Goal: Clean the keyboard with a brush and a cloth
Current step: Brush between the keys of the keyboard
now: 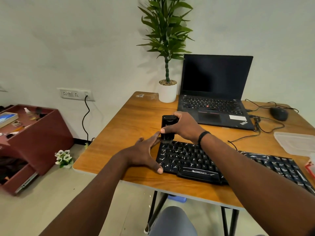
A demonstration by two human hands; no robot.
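A black keyboard with pale specks on its keys lies across the front of the wooden table. My right hand grips a black block-shaped brush held upright, its bristles touching the keyboard's far left corner. My left hand rests flat against the keyboard's left edge, fingers straight along the side and thumb at the near corner. No cloth can be seen.
An open laptop stands behind the keyboard, with a white potted plant to its left and a mouse with cables to its right. A clear plastic lid lies at the right edge. A maroon drawer unit sits on the floor at left.
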